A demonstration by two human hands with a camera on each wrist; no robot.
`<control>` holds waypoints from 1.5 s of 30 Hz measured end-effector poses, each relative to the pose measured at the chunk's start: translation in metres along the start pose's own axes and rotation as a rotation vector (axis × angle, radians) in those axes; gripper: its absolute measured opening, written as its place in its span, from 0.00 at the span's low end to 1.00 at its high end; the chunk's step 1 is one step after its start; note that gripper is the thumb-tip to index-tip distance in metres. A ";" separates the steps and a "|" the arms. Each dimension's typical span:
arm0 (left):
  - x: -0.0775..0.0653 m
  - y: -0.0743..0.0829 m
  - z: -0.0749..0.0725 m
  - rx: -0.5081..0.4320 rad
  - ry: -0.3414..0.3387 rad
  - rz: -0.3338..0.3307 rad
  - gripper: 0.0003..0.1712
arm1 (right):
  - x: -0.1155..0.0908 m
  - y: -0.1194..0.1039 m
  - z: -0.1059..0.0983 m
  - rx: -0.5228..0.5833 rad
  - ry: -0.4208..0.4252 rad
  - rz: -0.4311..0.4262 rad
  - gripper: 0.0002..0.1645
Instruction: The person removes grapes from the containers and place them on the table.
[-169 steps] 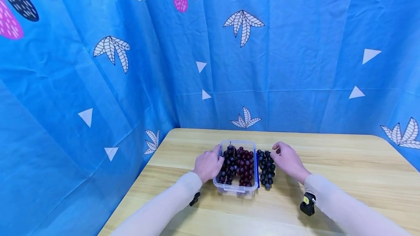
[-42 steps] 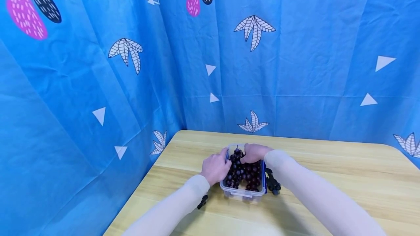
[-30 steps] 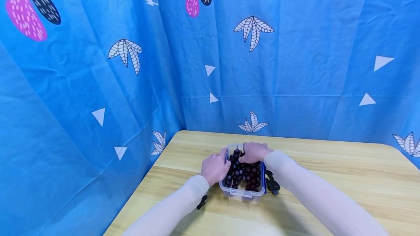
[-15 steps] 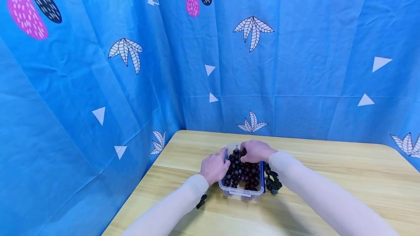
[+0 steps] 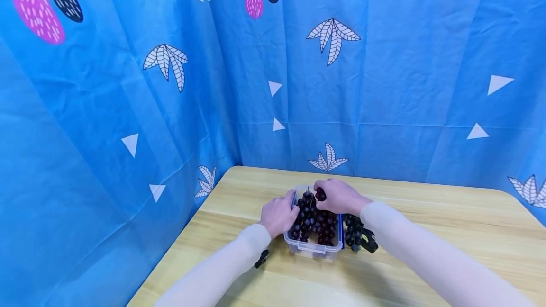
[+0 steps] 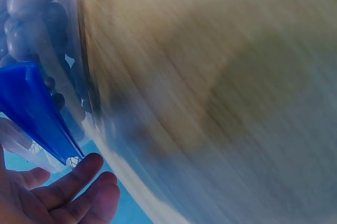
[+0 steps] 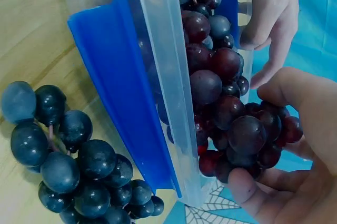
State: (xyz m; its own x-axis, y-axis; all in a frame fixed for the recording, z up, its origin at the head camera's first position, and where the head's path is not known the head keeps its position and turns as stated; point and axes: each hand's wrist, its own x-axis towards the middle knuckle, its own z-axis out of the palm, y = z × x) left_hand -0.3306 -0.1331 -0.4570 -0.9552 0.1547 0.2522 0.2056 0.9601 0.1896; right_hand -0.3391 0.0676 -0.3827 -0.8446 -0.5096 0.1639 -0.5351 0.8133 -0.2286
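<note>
On your worktop (image 5: pixel 431 231) stands the clear box (image 5: pixel 313 248), your left hand (image 5: pixel 277 214) gripping its left wall and your right hand (image 5: pixel 339 196) clasping the far end of the red grapes (image 5: pixel 326 226) inside, black grapes (image 7: pixel 96 159) lying just outside its right wall.

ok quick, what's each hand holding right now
Left hand: holding the clear plastic container by its left side.
Right hand: holding the dark red grape bunch.
</note>
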 end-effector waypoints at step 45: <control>0.002 0.000 0.002 -0.011 0.018 0.002 0.32 | -0.037 -0.005 -0.066 -0.052 0.290 -0.097 0.27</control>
State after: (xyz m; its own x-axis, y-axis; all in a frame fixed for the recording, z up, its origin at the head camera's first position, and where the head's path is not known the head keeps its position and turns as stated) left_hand -0.3327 -0.1325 -0.4580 -0.9509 0.1528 0.2693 0.2104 0.9570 0.1996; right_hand -0.3038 0.1004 -0.3245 -0.7454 -0.4902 0.4517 -0.6053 0.7816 -0.1507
